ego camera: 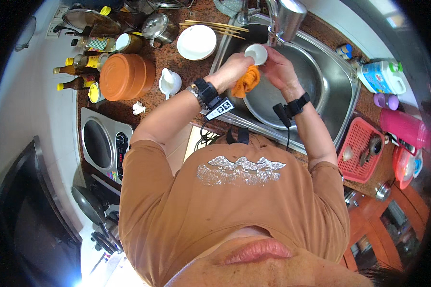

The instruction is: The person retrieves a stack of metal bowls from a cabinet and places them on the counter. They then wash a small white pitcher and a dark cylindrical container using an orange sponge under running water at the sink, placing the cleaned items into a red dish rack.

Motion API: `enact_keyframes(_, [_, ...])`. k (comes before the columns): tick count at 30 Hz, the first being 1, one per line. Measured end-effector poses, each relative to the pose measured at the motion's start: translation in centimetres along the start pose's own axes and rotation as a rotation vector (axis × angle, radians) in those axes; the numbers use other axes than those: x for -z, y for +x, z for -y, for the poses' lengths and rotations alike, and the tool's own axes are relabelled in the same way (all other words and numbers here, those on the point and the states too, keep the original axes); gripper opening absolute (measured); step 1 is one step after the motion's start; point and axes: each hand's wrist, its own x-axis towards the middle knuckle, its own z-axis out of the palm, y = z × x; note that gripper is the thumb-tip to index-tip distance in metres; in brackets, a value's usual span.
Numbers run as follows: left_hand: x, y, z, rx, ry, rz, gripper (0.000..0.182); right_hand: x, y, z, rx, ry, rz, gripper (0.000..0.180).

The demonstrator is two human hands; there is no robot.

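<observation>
Over the stainless steel sink (339, 89), both hands hold a small white cup (257, 53), its opening tilted up towards the camera. My left hand (237, 68) grips the cup's left side and also has an orange cloth (246, 82) bunched under its fingers. My right hand (278, 70) has its fingers round the cup's right side. Below the hands, a large round metal basin (269, 111) lies in the sink. The faucet (273, 36) is just beyond the cup. The parts of the fingers behind the cup are hidden.
Left of the sink are a white bowl (197, 42), wooden chopsticks (215, 26), a white pitcher (170, 83), a lidded terracotta pot (125, 77) and several bottles. An electric cooktop (100, 140) is nearer on the left. A pink plastic basket (355, 168) and a detergent jug (377, 77) stand right.
</observation>
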Motion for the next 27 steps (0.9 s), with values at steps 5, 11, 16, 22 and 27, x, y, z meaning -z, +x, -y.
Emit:
enact_keyframes(5, [0.7, 1.7, -0.8, -0.023, 0.346, -0.116, 0.034, 4.6, 3.2, 2.7, 0.15, -0.931, -0.224, 0.032])
enact_keyframes(11, [-1.0, 3.2, -1.0, -0.05, 0.267, -0.05, 0.04, 10.2, 8.7, 5.5, 0.344, -1.164, -0.117, 0.034])
enact_keyframes(16, [-0.9, 4.2, -1.4, -0.056, 0.202, 0.0, 0.034, 13.1, 14.2, 2.4, 0.013, -0.273, 0.208, 0.039])
enact_keyframes(22, [0.4, 5.6, -1.8, -0.101, 0.42, -0.086, 0.036, 13.1, 14.2, 1.3, 0.205, -0.628, 0.129, 0.035])
enact_keyframes(27, [1.3, 5.5, -0.5, -0.02, 0.438, -0.072, 0.041, 10.9, 12.8, 2.7, 0.323, -1.026, 0.074, 0.033])
